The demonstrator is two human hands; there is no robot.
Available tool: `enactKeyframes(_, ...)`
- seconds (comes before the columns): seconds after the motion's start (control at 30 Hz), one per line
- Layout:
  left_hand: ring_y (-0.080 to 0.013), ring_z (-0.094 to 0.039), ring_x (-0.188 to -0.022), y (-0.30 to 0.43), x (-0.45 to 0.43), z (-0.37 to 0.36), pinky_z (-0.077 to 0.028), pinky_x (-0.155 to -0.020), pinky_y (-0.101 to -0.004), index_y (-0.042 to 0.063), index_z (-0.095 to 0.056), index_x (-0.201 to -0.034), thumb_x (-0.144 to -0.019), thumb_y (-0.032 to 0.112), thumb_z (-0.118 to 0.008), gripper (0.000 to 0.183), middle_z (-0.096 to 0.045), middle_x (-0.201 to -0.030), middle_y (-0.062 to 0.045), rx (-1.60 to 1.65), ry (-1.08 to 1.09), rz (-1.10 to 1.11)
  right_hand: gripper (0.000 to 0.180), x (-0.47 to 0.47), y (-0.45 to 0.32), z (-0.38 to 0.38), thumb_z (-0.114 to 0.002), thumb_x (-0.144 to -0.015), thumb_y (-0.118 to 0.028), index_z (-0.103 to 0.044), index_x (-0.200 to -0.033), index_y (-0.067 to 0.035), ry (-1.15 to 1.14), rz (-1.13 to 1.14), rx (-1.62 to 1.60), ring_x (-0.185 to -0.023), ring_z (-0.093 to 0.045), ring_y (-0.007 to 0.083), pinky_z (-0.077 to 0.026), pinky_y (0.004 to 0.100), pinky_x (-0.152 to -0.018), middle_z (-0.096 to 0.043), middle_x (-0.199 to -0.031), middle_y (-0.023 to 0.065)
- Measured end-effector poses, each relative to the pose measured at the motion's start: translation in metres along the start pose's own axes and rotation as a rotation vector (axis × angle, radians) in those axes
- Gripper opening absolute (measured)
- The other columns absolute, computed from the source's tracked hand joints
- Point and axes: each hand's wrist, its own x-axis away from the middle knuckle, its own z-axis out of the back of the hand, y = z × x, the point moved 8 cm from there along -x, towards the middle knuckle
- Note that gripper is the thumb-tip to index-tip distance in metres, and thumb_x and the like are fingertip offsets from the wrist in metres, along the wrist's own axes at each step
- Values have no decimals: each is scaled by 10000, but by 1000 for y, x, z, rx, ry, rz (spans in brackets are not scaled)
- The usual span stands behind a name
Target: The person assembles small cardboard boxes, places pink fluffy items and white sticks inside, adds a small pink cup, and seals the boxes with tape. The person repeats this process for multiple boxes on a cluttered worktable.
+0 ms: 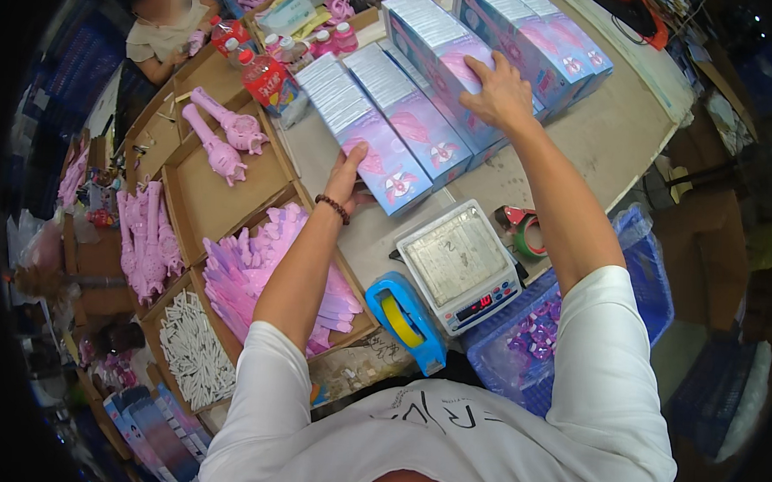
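Note:
My left hand (346, 181), with a beaded bracelet on its wrist, holds the near end of a pink and blue printed cardboard box (390, 159). Its thumb lies on the top face, and the fingers are partly hidden at the side. Beside that box lies a second printed box (415, 121), close against it. My right hand (502, 93) grips the end of a raised printed box (439, 41), fingers spread over its top. Farther right, more printed boxes (534, 36) lie side by side. Part of another box shows between the second and raised ones.
Before me are a digital scale (460, 258), a blue tape dispenser (408, 321) and a red tape gun (524, 228). Left stand cardboard trays with pink plastic wands (217, 147), pink pieces (247, 266) and white parts (194, 349). Bottles (263, 77) and a seated person (164, 33) are beyond.

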Motion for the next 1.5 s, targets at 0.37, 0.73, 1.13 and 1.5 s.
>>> enactKeyframes(0.37,-223,-606,-944,-7,-46,27,-466,-857,-335,-45,-589,-1166,-844,407,-686,563,-657,-1051,-139,-328,258,-335,642,2,-1,-3,-607,-736,-435,-523,-1355,-289,13,1,6,-1277,-432,374,-377,505,-1011,-367,-1456,194)
enactKeyframes(0.73,-218,-623,-978,-16,-63,36,-538,-793,-408,40,-550,-1272,-873,426,-667,568,-617,-1159,-106,-364,276,-333,543,18,-42,10,-595,-833,-351,-511,-1353,-220,350,357,356,-1318,-395,384,-326,529,-1061,-362,-1465,220)
enactKeyframes(1.13,-202,-611,-957,-16,-38,36,-477,-858,-326,-10,-563,-1242,-879,366,-670,535,-654,-1086,-116,-149,271,-337,476,95,-69,-112,-423,-955,-306,-421,-1429,-265,-254,433,-63,-1428,-199,398,-175,568,-1139,-293,-1528,161)
enactKeyframes(1.5,-373,-617,-1034,-2,-38,10,-457,-925,-401,-26,-552,-1206,-819,475,-631,638,-644,-1119,-238,-523,392,-410,501,66,-31,-130,-396,-999,-389,-481,-1396,-96,-457,206,-736,-1449,-190,330,-143,437,-1165,-331,-1519,162)
